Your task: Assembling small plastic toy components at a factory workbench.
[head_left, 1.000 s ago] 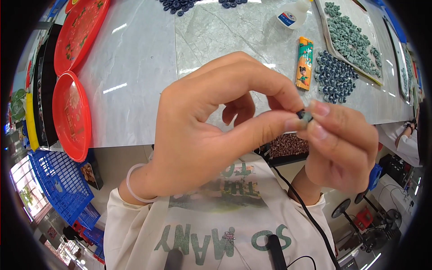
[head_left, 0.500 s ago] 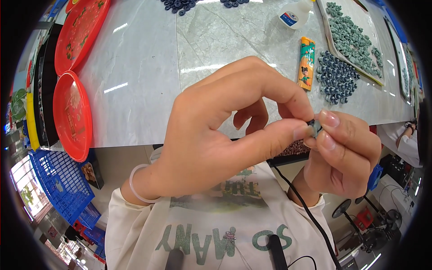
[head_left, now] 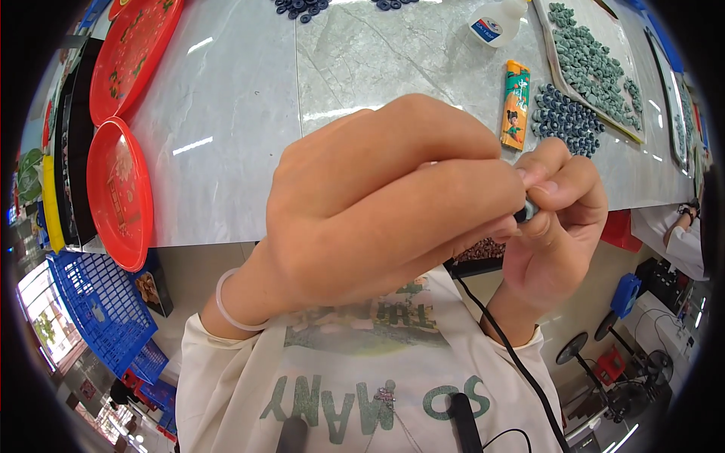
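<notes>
Held between the fingertips of both hands is a small piece (head_left: 530, 210), dark on one side and grey-green on the other. My left hand (head_left: 385, 196) reaches across from the left with its fingers folded together, and its tips meet the piece's dark side. On the other side, my right hand (head_left: 563, 215) pinches the piece between thumb and fingers. The left fingers hide part of it. Beyond the right hand lies a cluster of similar dark and green pieces (head_left: 566, 121) on the table.
A slim orange and green pack (head_left: 516, 106) lies beside the cluster. Farther back stand a clear bottle (head_left: 500, 24) and a tray of green pieces (head_left: 593, 72). Dark rings (head_left: 303, 9) lie at the far edge. Red trays (head_left: 121, 196) line the left, above a blue basket (head_left: 98, 309).
My left hand has rolled over, its fingers folding down over the piece. My right hand has shifted left and turned, and more of the cluster behind it is covered.
</notes>
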{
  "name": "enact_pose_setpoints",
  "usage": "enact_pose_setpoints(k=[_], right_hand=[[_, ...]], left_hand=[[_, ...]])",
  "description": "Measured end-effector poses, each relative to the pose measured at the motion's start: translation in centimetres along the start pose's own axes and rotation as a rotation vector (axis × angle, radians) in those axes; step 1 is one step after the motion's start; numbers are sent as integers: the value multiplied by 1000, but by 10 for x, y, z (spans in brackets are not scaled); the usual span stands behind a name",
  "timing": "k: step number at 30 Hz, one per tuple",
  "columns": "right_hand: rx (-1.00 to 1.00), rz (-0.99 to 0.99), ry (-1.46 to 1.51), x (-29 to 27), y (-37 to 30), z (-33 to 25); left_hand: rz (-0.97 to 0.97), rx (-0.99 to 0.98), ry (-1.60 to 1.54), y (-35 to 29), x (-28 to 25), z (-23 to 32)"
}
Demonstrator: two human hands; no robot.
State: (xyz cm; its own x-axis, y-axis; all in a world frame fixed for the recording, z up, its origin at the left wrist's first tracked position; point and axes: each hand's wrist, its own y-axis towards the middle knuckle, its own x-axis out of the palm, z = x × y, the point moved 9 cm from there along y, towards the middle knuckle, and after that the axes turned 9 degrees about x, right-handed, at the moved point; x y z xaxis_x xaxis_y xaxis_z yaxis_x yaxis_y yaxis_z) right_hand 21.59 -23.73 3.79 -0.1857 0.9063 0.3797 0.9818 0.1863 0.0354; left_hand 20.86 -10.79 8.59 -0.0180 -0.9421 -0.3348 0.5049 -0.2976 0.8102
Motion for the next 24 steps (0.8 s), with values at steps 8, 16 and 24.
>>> enact_pose_setpoints(k=[8,16,24], right_hand=[[65,-47,109,2,0,9],[26,44,12,1,0,7],[97,52,23,-7,1,13]], left_hand=[[33,-94,-74,-2,-2,-3],[-21,-93,2,-4,0,-2],[-67,-43,-59,-11,8,-5]])
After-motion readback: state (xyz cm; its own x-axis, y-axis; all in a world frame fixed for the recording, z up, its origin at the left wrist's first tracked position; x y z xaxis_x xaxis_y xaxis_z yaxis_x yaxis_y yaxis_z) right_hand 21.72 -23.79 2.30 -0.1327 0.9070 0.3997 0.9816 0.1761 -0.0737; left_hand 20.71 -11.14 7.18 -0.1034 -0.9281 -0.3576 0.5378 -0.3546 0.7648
